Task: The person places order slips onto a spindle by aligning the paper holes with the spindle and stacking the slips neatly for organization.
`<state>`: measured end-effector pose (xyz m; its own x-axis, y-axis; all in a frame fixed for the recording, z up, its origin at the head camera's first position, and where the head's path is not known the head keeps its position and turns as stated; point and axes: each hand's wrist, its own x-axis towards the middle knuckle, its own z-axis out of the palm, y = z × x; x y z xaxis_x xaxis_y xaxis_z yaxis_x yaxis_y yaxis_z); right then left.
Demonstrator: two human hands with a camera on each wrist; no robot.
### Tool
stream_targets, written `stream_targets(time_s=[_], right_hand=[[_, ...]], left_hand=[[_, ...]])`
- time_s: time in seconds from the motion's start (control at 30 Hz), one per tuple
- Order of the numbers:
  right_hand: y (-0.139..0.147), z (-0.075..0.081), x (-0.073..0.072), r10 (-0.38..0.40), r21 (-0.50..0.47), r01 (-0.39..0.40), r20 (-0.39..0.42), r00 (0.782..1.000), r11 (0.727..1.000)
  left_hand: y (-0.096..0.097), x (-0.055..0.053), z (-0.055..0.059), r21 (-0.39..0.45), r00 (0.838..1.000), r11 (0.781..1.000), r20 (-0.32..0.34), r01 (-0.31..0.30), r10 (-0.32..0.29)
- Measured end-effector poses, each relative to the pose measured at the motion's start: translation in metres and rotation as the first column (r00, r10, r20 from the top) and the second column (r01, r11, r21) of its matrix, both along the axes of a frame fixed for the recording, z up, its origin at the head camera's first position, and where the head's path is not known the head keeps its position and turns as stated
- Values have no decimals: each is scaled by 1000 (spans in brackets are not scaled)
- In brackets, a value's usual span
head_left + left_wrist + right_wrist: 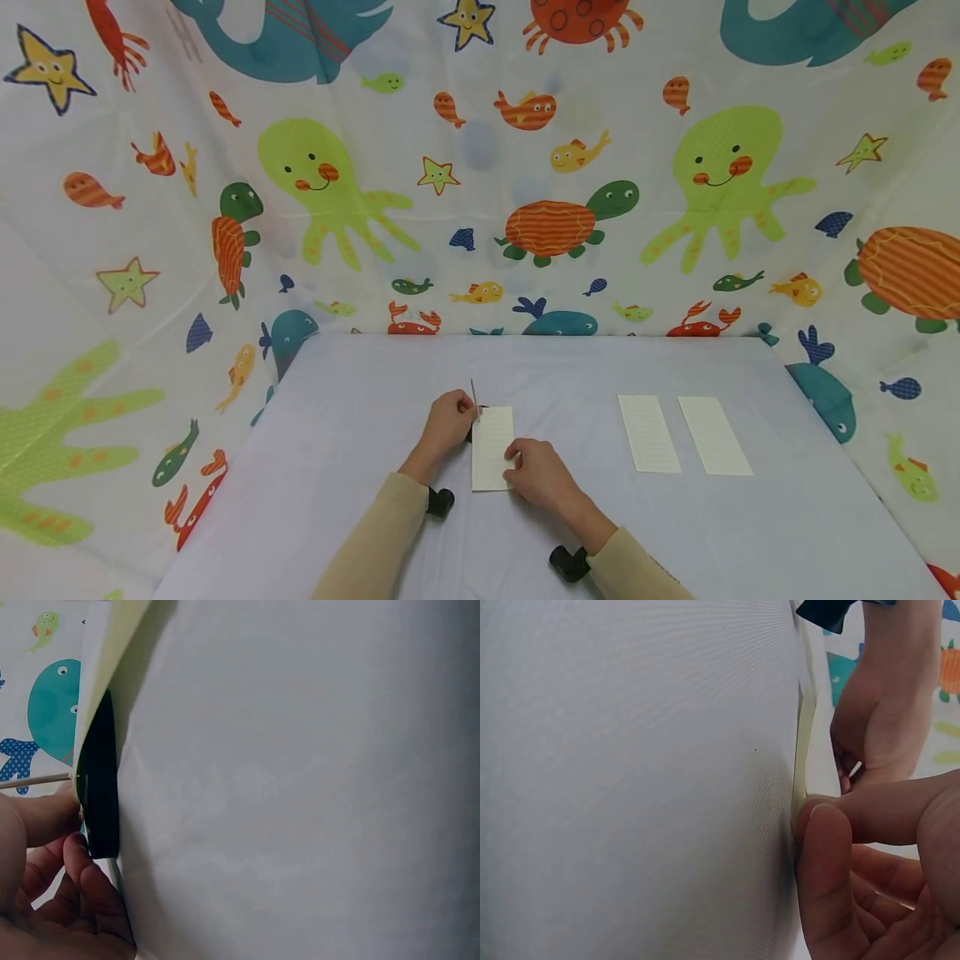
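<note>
A cream sheet of lined paper (492,450) lies upright in front of me in the head view. My left hand (452,418) is at its upper left corner, thumb and finger pinching a thin stick (34,780) whose free end sticks up past the corner. A flat black object with a curved edge (100,780) is mostly hidden beneath the paper, beside the left fingertips. My right hand (543,475) pinches the sheet's lower right edge between thumb and index finger (826,855). In the right wrist view, the paper's edge (807,735) runs up from these fingertips.
Two similar lined sheets, a nearer one (649,433) and a farther one (715,435), lie side by side at the right on the white table (315,492). A cloth printed with sea animals (480,167) hangs behind and at both sides. Each wrist wears a black camera.
</note>
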<state>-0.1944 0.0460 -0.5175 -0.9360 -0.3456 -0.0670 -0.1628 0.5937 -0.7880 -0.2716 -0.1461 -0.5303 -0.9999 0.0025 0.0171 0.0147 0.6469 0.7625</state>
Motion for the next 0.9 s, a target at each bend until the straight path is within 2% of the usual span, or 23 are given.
stream_targets(time_s=[0.23,0.43,0.63,0.9], right_hand=[[-2,1,1,3,45,-3,-18,1000,999],[-4,0,0,-4,101,6,-18,1000,995],[-2,1,1,3,76,-6,30,1000,997],[0,5,4,19,78,-20,10,1000,997]], left_hand=[[-2,3,5,26,1000,1000,13,-10,10],[-11,6,1,-21,997,997,-2,74,-74],[-14,9,4,-40,984,983,0,177,-177],[-12,11,6,-38,983,982,14,184,-183]])
